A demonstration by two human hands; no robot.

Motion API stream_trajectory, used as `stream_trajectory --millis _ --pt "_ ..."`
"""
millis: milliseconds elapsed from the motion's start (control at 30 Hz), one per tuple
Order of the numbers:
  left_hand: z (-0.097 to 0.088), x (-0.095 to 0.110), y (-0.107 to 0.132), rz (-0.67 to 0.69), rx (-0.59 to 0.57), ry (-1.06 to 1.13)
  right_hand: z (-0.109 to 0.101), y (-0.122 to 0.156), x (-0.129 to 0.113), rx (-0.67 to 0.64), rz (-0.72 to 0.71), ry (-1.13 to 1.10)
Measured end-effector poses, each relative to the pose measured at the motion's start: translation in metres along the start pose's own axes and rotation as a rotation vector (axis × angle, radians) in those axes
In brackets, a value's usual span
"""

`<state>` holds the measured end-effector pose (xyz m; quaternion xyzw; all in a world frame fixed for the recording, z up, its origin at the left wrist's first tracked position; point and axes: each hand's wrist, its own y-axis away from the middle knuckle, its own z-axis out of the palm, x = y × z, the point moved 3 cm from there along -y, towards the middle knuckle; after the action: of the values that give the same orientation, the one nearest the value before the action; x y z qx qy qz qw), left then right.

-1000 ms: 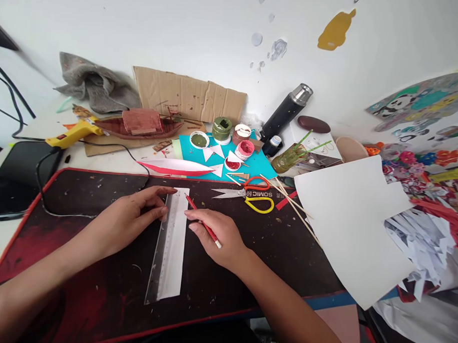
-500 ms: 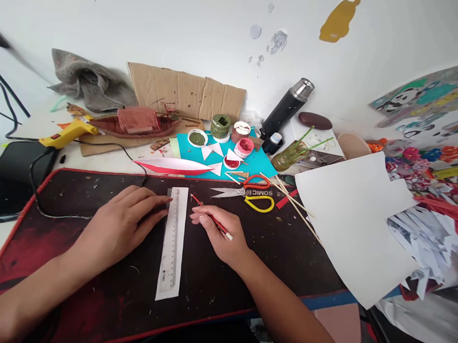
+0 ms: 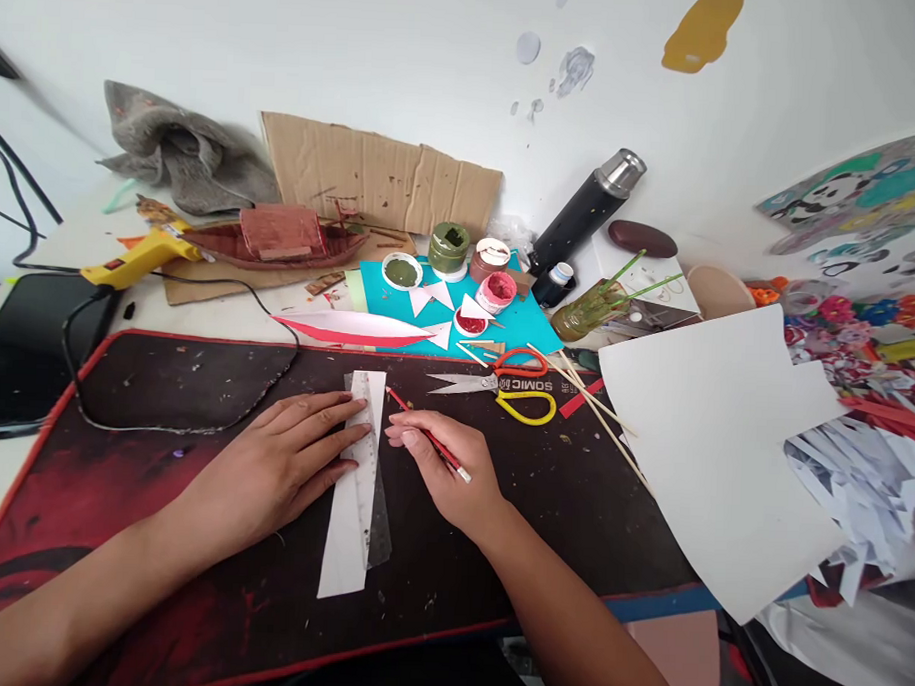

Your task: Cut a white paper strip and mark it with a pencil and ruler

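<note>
My left hand (image 3: 277, 462) lies with its fingers stretched out and spread over a clear plastic ruler (image 3: 377, 540). Under the ruler is a long white paper strip (image 3: 344, 554), flat on the dark mat. The ruler runs slantwise across the strip, its near end sticking out past the right edge. In my right hand (image 3: 457, 473), closed just right of the strip, is a red pencil (image 3: 443, 451) with a white end. Its tip points up and left, close to the strip's top right edge, apparently apart from it. Scissors (image 3: 493, 384) with orange and yellow handles lie beyond my right hand.
A red and white paper boat (image 3: 360, 330) lies behind the mat, near paint pots (image 3: 450, 248) on blue paper. Farther left are a brown model boat (image 3: 281, 239) and a yellow glue gun (image 3: 141, 257). Thin sticks (image 3: 605, 418) and a large white sheet (image 3: 716, 442) are at right.
My left hand has moved right onto the ruler, its fingers now spread. The ruler has turned from lying along the strip to crossing it at a slant. My right hand still holds the pencil.
</note>
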<state>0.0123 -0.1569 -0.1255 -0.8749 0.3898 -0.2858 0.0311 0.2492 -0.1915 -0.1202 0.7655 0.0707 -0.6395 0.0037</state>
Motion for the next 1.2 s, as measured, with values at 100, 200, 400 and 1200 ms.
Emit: stream_trajectory --millis 100,200,400,1200 --pt "0.0006 0.0025 -0.0013 0.028 0.006 -0.056 -0.0001 -0.0003 0.0006 0.001 -0.002 0.008" --pt "0.0015 0.0053 -0.0024 0.086 0.029 -0.153 -0.0004 -0.0011 0.0005 0.008 -0.021 -0.003" --pt "0.0028 0.0075 -0.0023 0.145 0.027 -0.241 -0.0011 -0.0023 -0.0002 0.008 -0.045 -0.015" --pt "0.0019 0.0084 0.0004 0.148 0.004 -0.254 -0.0039 -0.0032 -0.0042 0.025 -0.040 -0.044"
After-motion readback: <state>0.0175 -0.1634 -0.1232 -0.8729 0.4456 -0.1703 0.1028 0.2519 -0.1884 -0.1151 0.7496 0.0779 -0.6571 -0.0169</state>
